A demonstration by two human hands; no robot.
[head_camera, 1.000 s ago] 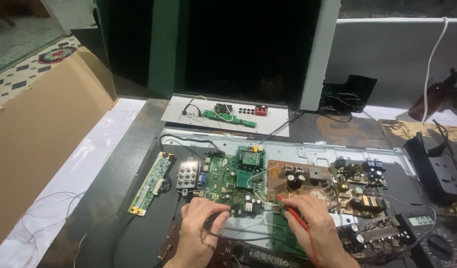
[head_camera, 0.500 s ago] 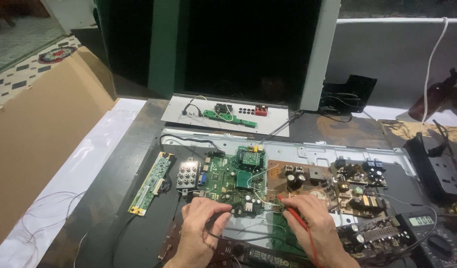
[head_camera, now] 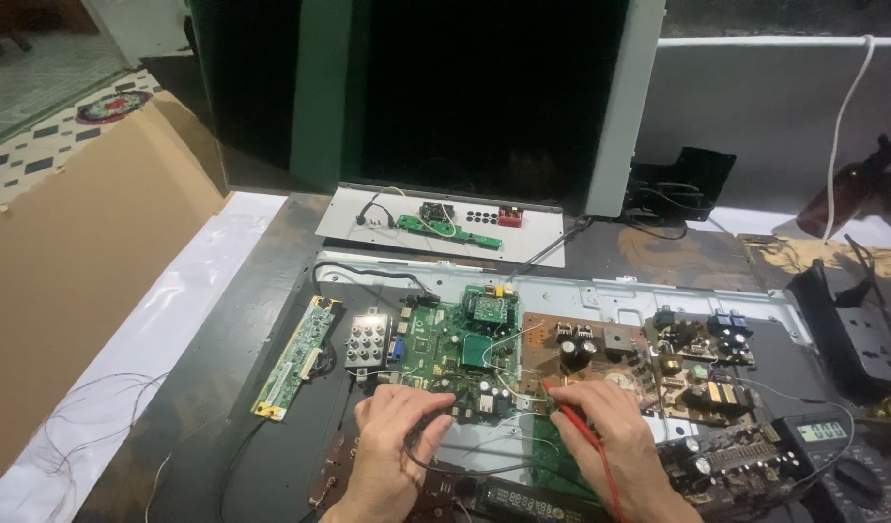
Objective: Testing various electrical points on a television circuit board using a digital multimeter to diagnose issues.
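Nothing much has shifted since a moment ago: both hands stay low over the green circuit board (head_camera: 455, 353). The left hand (head_camera: 397, 450) pinches a black probe (head_camera: 444, 405) onto it; the right hand (head_camera: 605, 436) grips a red probe (head_camera: 571, 421), its tip at the board's right edge.

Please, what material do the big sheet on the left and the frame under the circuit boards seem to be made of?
The sheet on the left looks like cardboard: matte brown, flat, with a straight cut edge. The frame under the circuit boards looks like thin sheet metal, pale grey with punched holes and slots, though painted plastic cannot be excluded.
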